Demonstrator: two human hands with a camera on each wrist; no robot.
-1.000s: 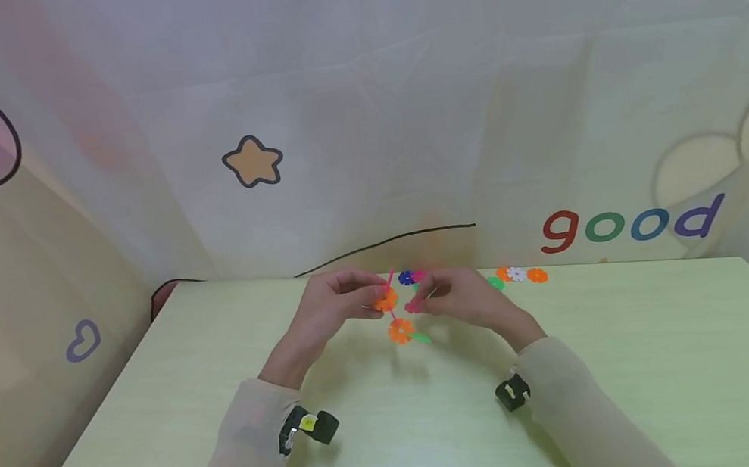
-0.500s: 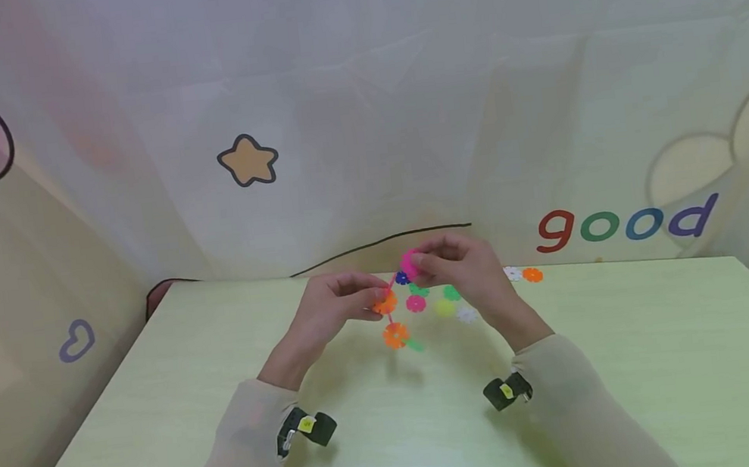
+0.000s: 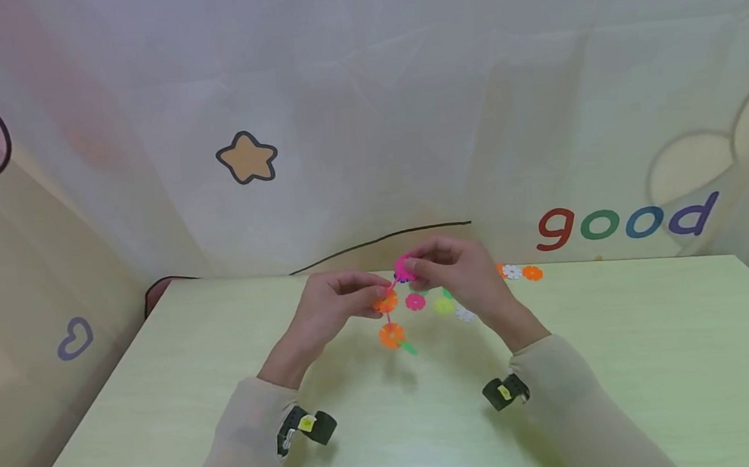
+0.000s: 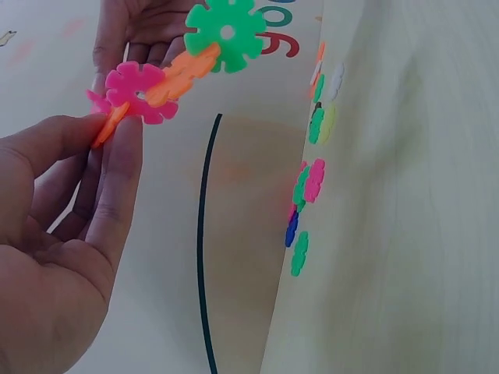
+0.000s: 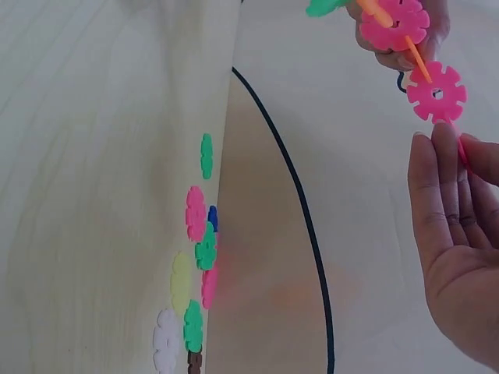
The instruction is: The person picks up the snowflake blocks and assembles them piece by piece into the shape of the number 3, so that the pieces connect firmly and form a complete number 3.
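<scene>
Between thumb and fingers my left hand (image 3: 336, 307) pinches an orange flower-shaped interlocking disc (image 4: 111, 126). It belongs to a chain with a pink disc (image 4: 139, 92), a second orange disc (image 4: 183, 75) and a green disc (image 4: 226, 33) at the lower end. Another pink disc (image 5: 437, 92) sticks out of the chain's upper end. My right hand (image 3: 458, 279) pinches a further pink disc (image 5: 460, 146), seen edge-on in the right wrist view. Its edge meets the upper pink disc; whether their slots interlock I cannot tell.
Loose discs lie along the back of the pale table (image 3: 397, 444): a pink one (image 3: 415, 302), a yellow one (image 3: 444, 305), a white one (image 3: 465, 314) and several others. An orange disc (image 3: 532, 273) lies farther right. A printed cloth (image 3: 366, 151) hangs directly behind.
My right hand has risen with its pink disc, then come left to the chain's upper end. The left hand stays nearly in place; the chain's lower end has swung slightly left.
</scene>
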